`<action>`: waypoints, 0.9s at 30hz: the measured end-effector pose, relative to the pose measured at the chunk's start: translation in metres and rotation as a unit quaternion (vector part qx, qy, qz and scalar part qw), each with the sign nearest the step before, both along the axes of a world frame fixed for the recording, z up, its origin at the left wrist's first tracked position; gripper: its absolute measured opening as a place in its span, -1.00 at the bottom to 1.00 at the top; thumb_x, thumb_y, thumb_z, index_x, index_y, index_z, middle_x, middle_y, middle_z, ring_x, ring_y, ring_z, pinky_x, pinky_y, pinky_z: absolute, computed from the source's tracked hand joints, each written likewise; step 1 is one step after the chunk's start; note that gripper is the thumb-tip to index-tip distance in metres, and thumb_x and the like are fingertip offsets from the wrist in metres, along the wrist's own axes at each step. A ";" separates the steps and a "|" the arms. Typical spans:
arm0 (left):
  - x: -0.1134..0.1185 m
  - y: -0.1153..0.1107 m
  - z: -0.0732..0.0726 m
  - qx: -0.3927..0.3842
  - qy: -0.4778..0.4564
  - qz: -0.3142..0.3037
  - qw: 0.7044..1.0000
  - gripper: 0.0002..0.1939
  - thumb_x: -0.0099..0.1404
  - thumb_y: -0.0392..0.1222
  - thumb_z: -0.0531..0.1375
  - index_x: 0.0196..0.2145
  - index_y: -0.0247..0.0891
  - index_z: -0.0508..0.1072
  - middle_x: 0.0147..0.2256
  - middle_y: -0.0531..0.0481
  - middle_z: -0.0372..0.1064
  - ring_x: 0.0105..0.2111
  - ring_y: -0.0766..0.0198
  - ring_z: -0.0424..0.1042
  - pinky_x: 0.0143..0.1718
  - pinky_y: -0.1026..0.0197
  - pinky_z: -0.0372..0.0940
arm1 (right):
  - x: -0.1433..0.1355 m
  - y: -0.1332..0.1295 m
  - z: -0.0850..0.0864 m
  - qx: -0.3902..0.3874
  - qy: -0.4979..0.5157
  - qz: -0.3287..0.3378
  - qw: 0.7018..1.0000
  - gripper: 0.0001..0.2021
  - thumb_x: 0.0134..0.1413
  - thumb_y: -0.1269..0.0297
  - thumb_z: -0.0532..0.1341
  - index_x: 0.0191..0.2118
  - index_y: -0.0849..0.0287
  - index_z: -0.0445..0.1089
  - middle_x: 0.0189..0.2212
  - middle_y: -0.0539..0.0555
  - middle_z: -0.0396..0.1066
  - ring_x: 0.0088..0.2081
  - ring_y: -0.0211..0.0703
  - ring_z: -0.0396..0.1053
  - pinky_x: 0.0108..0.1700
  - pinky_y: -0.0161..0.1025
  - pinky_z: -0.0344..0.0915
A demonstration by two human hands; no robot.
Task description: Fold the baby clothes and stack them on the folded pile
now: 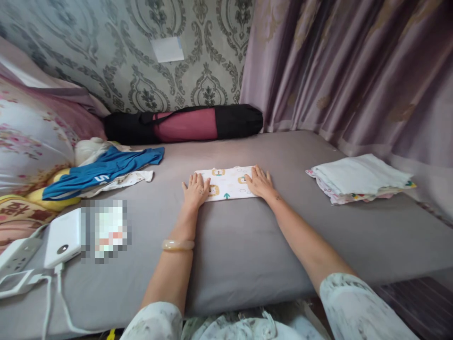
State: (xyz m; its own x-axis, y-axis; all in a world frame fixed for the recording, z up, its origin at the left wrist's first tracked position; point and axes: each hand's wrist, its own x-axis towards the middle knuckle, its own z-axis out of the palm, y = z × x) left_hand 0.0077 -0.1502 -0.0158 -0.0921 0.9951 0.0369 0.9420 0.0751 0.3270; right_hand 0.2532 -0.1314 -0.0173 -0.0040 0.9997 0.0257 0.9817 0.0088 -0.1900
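A white cloth (228,182) printed with yellow animal faces and green leaf shapes lies folded into a flat rectangle on the grey sheet. My left hand (197,190) rests on its left end, fingers stretched out and pointing away from me. On the right end lies my right hand (260,182), also flat with the fingers spread. Both palms press down, and neither hand grips the cloth. The parts of the cloth under my hands are hidden.
To the right sits a stack of folded cloths (363,174). A blue garment (113,167) lies at the left, by a floral pillow (31,137). A white power bank (63,238) and a power strip (19,252) trail cables. Along the wall lies a black and maroon bag (187,125).
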 end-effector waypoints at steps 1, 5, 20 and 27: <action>0.000 0.000 0.001 0.016 -0.002 0.002 1.000 -0.34 0.42 0.09 -0.21 0.31 -0.34 0.07 0.34 -0.20 -0.09 0.35 0.00 -0.14 0.29 -0.29 -0.22 | -0.001 0.000 0.002 0.014 -0.008 0.009 1.000 -0.35 0.34 0.03 -0.24 0.36 0.40 -0.05 0.37 0.30 -0.16 0.37 0.07 -0.19 0.34 0.10 -0.34; -0.001 -0.002 0.001 0.062 -0.003 -0.021 0.998 -0.39 0.42 0.05 -0.18 0.30 -0.30 0.11 0.32 -0.19 -0.03 0.35 0.05 -0.14 0.30 -0.26 -0.26 | -0.006 0.002 0.006 0.045 -0.015 0.054 0.997 -0.35 0.33 0.03 -0.24 0.36 0.36 -0.05 0.38 0.24 -0.20 0.38 0.02 -0.27 0.35 0.02 -0.35; -0.005 -0.003 0.006 0.009 -0.051 -0.033 0.998 -0.49 0.42 -0.06 -0.12 0.25 -0.27 0.16 0.32 -0.20 -0.01 0.33 0.05 -0.08 0.28 -0.26 -0.18 | -0.015 0.000 0.012 0.010 -0.016 0.088 0.996 -0.36 0.32 -0.02 -0.23 0.38 0.21 -0.07 0.39 0.20 -0.22 0.39 0.04 -0.32 0.33 0.11 -0.34; -0.012 -0.002 -0.001 0.028 -0.061 -0.025 0.997 -0.53 0.40 -0.17 -0.06 0.22 -0.28 0.20 0.29 -0.25 0.06 0.31 -0.01 -0.01 0.26 -0.28 -0.13 | -0.028 -0.007 0.002 0.007 -0.022 0.102 0.995 -0.42 0.34 0.05 -0.21 0.37 0.16 -0.04 0.39 0.15 -0.18 0.38 -0.01 -0.24 0.34 0.08 -0.33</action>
State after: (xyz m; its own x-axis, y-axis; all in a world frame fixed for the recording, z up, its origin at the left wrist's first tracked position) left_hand -0.0040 -0.1518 -0.0168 -0.0500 0.9953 0.0831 0.8969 0.0082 0.4421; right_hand 0.2248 -0.1381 -0.0152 -0.2079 0.9775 0.0347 0.9665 0.2107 -0.1463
